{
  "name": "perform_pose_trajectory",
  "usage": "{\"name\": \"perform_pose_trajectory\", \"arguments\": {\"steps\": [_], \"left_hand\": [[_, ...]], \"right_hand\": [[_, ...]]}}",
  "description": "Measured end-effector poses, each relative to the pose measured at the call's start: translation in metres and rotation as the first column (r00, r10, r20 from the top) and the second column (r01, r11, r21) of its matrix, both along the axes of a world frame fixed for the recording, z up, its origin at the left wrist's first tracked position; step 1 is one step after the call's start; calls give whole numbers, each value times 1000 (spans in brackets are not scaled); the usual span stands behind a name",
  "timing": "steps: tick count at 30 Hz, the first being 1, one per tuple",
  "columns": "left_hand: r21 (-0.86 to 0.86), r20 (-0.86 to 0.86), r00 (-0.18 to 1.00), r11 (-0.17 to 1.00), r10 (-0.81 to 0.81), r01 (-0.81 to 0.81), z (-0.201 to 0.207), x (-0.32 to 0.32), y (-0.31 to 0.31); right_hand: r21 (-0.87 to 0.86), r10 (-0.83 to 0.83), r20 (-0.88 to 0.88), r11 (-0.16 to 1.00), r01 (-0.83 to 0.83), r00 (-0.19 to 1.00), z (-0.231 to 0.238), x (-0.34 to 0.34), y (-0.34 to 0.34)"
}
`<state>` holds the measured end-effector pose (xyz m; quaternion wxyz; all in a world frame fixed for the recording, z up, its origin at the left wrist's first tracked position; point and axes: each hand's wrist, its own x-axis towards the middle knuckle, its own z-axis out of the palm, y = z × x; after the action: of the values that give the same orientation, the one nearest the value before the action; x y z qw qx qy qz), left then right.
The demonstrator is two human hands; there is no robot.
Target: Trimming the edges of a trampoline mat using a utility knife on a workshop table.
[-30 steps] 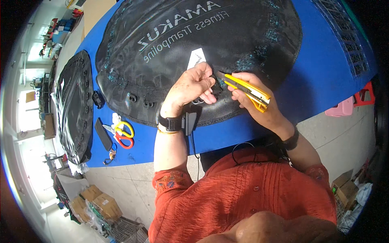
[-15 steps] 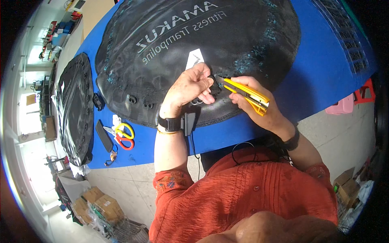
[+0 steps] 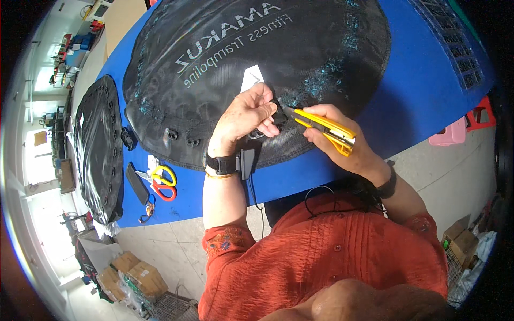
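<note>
A round black trampoline mat (image 3: 171,109) with pale lettering and turquoise thread scraps lies over the near part of the table. At its near edge, my left hand (image 3: 243,117) pinches a small black webbing tab (image 3: 278,111) between thumb and fingers. My right hand (image 3: 345,134) is closed round a yellow snap-off utility knife (image 3: 319,120), its blade out and pointing left at the tab. The blade tip is right beside the tab; whether it touches I cannot tell. A white card (image 3: 251,77) lies on the mat just beyond my left hand.
On the blue table (image 3: 187,206), left of my arm, lie scissors (image 3: 164,184) with yellow and red handles and a dark flat bar (image 3: 137,183). Another black mat (image 3: 99,147) lies at the far left. Pink (image 3: 450,132) and red stools (image 3: 481,115) stand beyond the right edge.
The knife blade has shifted slightly down from the black tab's top, and more of the tab shows beside my left fingers. The whole view has shifted a little.
</note>
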<state>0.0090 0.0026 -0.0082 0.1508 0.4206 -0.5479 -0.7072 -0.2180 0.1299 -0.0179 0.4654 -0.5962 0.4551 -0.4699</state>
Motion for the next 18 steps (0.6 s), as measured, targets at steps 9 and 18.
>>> {"name": "perform_pose_trajectory", "arguments": {"steps": [9,18], "left_hand": [[0,-8,999,999,32,-32,-3,0,0],[-138,204,977,990,64,-36,10,-8,8]], "right_hand": [[99,38,61,994,-44,997,1,-4,14],[108,50,130,992,-65,990,1,-5,13]]}}
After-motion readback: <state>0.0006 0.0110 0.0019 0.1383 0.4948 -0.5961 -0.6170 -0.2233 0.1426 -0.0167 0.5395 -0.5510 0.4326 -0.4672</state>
